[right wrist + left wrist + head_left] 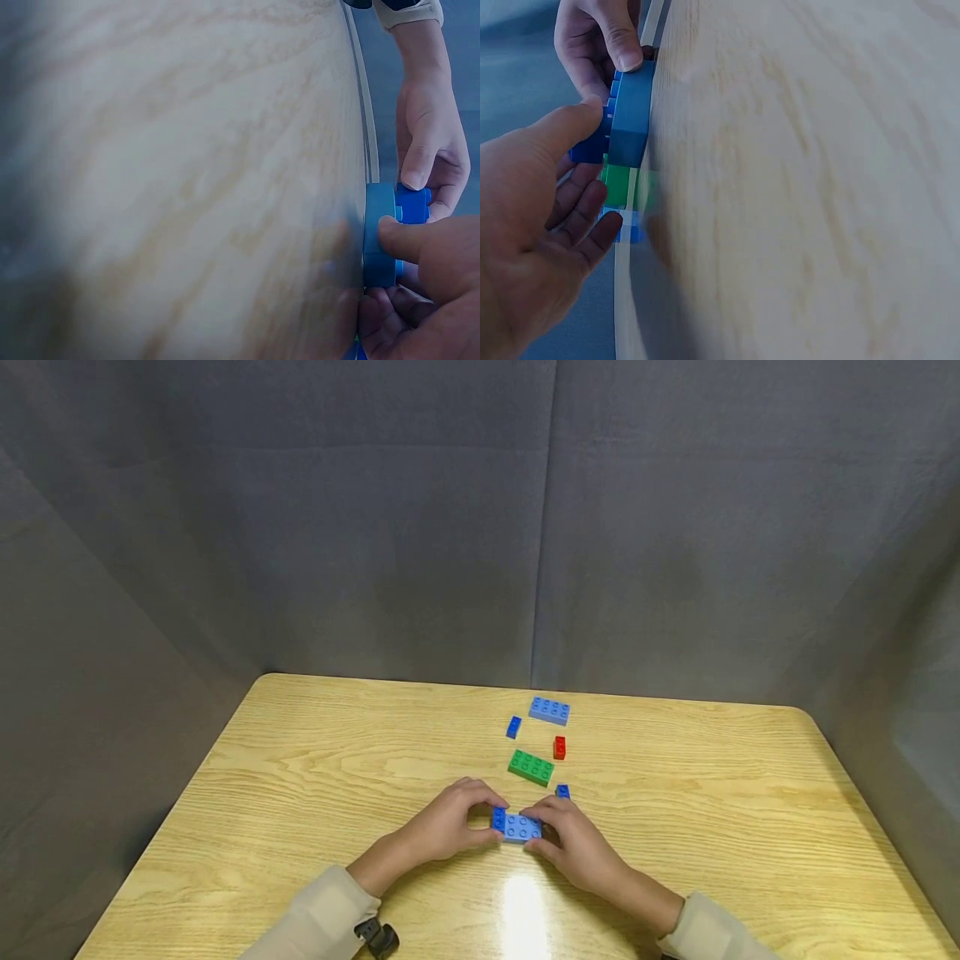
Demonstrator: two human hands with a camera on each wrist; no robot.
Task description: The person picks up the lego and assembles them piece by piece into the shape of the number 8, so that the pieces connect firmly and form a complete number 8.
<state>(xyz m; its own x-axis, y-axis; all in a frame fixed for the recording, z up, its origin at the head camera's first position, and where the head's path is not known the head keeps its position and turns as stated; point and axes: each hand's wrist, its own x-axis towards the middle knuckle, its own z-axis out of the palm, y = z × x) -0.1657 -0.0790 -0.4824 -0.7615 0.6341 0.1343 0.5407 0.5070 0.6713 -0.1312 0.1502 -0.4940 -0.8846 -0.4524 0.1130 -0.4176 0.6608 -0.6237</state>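
A light blue toy building brick lies on the table in front of the person, its studs facing up. On its left end sits a narrow dark blue brick. Thumb and fingers of the left hand pinch the dark blue brick. At the other end, the right hand grips the light blue brick between thumb and fingers. The left wrist view shows the dark blue brick against the studded side of the light blue brick. Whether the two are fully pressed together, I cannot tell.
Beyond the hands lie a green brick, a small red brick, a small dark blue brick and another light blue brick. One more dark blue brick is partly hidden behind the right hand. Grey curtain borders the wooden table.
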